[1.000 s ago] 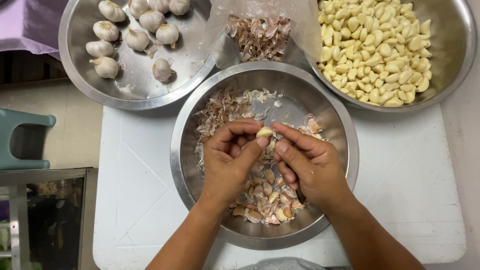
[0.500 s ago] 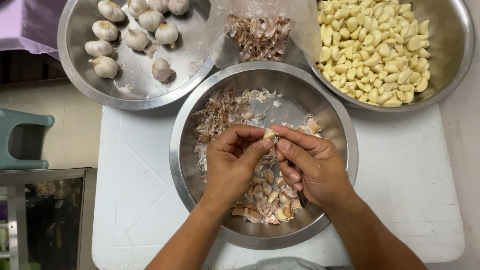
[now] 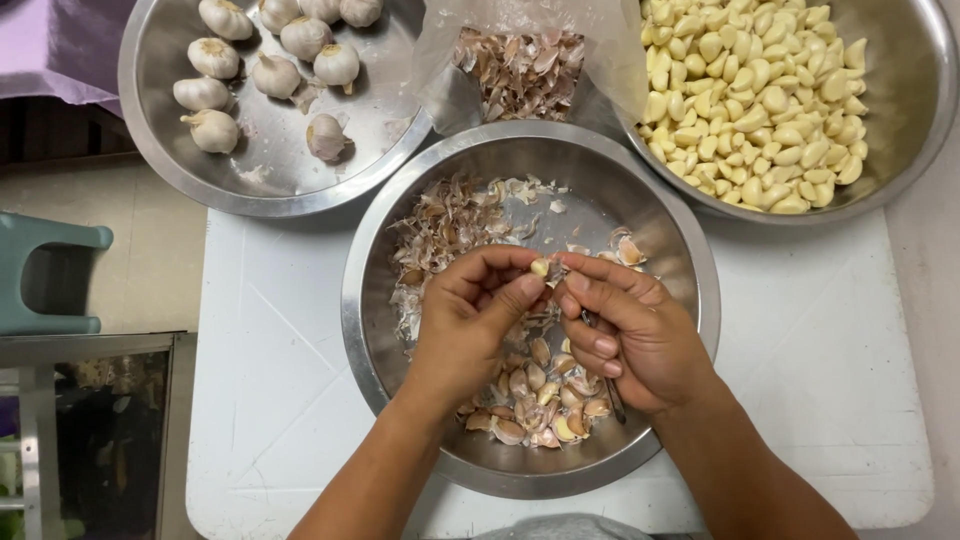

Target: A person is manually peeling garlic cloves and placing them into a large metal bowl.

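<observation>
Both hands meet over a steel bowl (image 3: 370,320) on a white table. My left hand (image 3: 470,325) and my right hand (image 3: 630,325) pinch one pale garlic clove (image 3: 540,267) between their fingertips. A thin dark blade or tool (image 3: 605,385) shows under my right palm. Below the hands lie several unpeeled cloves (image 3: 540,405). Papery skins (image 3: 445,225) are heaped on the bowl's far left side.
A steel tray (image 3: 160,130) at the far left holds several whole garlic bulbs (image 3: 270,60). A steel bowl (image 3: 915,120) at the far right is full of peeled cloves (image 3: 760,90). A clear bag of skins (image 3: 520,70) sits between them. A teal stool (image 3: 45,275) stands left.
The hands have barely shifted; the fingers keep working the same clove, which sits a little lower between the fingertips than a second ago.
</observation>
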